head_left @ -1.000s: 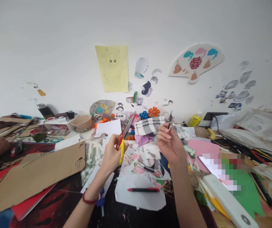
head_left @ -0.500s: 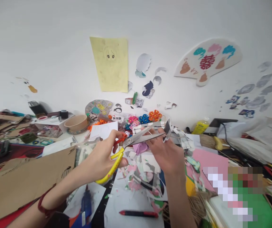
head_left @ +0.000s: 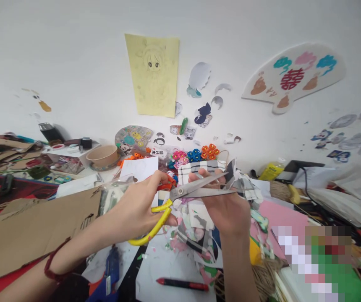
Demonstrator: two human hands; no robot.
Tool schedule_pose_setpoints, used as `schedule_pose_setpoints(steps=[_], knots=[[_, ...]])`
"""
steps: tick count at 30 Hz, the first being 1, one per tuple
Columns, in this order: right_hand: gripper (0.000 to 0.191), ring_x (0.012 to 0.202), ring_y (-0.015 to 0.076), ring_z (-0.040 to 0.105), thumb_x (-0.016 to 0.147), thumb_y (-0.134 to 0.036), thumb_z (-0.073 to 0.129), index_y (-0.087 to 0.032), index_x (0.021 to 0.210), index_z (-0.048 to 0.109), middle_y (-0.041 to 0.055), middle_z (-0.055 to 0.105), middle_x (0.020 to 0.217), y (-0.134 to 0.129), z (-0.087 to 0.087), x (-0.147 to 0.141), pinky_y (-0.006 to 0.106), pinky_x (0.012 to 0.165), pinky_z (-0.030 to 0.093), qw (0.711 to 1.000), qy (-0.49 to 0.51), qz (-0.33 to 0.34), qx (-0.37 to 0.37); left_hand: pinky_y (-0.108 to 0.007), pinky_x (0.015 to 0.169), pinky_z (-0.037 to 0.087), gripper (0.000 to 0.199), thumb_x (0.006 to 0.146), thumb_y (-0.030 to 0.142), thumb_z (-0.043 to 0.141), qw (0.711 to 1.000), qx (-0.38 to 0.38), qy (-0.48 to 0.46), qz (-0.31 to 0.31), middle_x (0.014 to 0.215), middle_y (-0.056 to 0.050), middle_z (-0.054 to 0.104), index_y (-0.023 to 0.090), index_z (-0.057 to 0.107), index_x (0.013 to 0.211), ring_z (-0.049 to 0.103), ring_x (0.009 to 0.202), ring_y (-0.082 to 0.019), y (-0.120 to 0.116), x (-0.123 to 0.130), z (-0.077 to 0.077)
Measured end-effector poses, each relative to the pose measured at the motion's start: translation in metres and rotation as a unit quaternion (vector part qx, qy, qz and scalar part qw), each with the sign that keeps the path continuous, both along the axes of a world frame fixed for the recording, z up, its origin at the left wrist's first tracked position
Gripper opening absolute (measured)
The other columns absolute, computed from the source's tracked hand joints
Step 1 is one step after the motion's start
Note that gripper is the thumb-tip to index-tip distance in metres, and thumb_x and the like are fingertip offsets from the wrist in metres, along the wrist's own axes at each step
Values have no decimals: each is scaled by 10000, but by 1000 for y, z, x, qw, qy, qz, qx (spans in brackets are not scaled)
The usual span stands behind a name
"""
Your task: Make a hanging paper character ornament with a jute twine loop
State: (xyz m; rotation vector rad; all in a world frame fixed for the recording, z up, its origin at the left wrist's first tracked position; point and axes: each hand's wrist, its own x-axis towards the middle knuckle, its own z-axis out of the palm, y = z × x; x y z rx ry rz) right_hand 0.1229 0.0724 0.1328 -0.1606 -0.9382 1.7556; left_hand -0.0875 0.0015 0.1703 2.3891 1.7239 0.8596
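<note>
My left hand is closed round the yellow and orange handles of a pair of scissors, whose blades point right and stand slightly apart. Behind and below the blades is my right hand, its fingers bent around a small dark and white paper piece. The blade tips reach this piece. Paper scraps in pink, white, green and grey lie beneath my hands on white sheets. A black and red pen rests on the sheet nearest me.
Brown cardboard lies at the left, a blue glue gun at the front. Crafted flowers and a beige bowl stand near the wall. To the right are pink paper, twine and a yellow bottle.
The scissor blades have closed somewhat, and both hands with the scissors have moved slightly right. The view has shifted a little, so the wall pictures appear higher.
</note>
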Motion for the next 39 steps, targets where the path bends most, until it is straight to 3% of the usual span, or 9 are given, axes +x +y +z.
schedule_pose_setpoints(steps=[11,20,28,39], knots=[[170,1027,305,714,770,-417,788,-319,897,732,8,753,1079,-5,2,-1,566,1032,482,1000,10,12,-1,-264,629,439,379,769,350,725,1000,-16,-9,-20,914,4,654,241,480,1037,610,746,-183,-2,-1,2],[125,1084,283,707,830,-367,748,-310,941,744,0,753,1113,-7,2,0,589,1157,359,998,49,46,10,-261,653,406,396,776,351,747,998,-40,-19,-39,914,20,614,242,470,1038,554,750,-165,-4,-3,2],[106,1079,259,717,835,-336,743,-297,934,749,2,760,1108,-8,3,0,509,1101,465,997,57,55,8,-253,647,400,343,792,313,727,996,-58,-40,-46,909,22,603,236,491,1029,519,729,-149,-5,-1,2],[123,1087,260,719,822,-353,753,-298,931,741,3,761,1104,-8,1,0,496,1084,483,997,58,48,-3,-233,591,330,339,789,325,746,998,-46,-30,-35,772,73,521,224,500,999,444,639,-109,-7,-1,2]])
